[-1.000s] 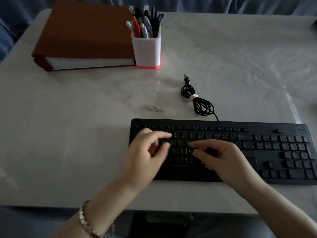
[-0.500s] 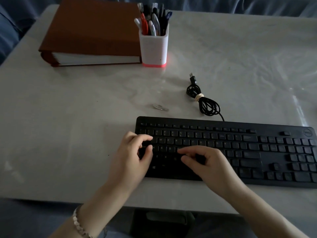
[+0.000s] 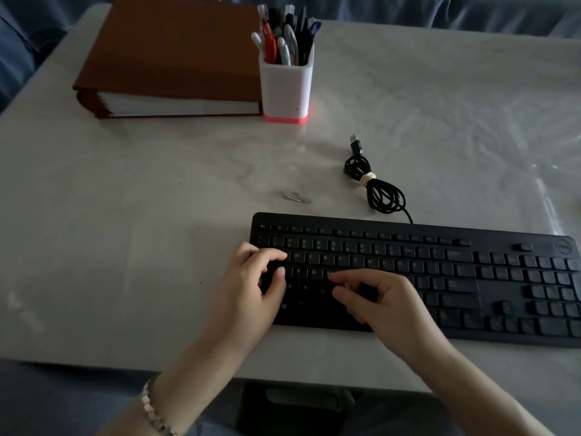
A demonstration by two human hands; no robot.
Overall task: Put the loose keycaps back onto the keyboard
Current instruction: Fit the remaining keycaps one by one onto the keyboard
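I'm watching the left hand (image 3: 251, 287) curling over the left end of the long black plastic keyboard (image 3: 440, 272). Forefinger and thumb are bending towards each other above the outermost keys, but it's too dark for me to tell whether a keycap is sitting between them. Moving right, the right hand (image 3: 386, 306) is hunching over the middle letter rows with its fingertips (image 3: 338, 277) reaching down by the F key. Again I cannot tell if it's pinching anything.

I'm judging we're getting late in the job. No loose keycaps are showing on the pale white bench (image 3: 125, 247), and the rows right of the hands are looking filled. Whatever is left is hiding under those hands.

Scanning the bench, a thick brown binder (image 3: 176, 58) is lying far left, with a white square pen pot with a pink base (image 3: 286, 89) standing just beside it. A small shiny object (image 3: 297, 196) and the keyboard's coiled black cable (image 3: 382, 193), unplugged, are lying behind the keyboard. Blue cloth (image 3: 440, 11) is hanging behind.
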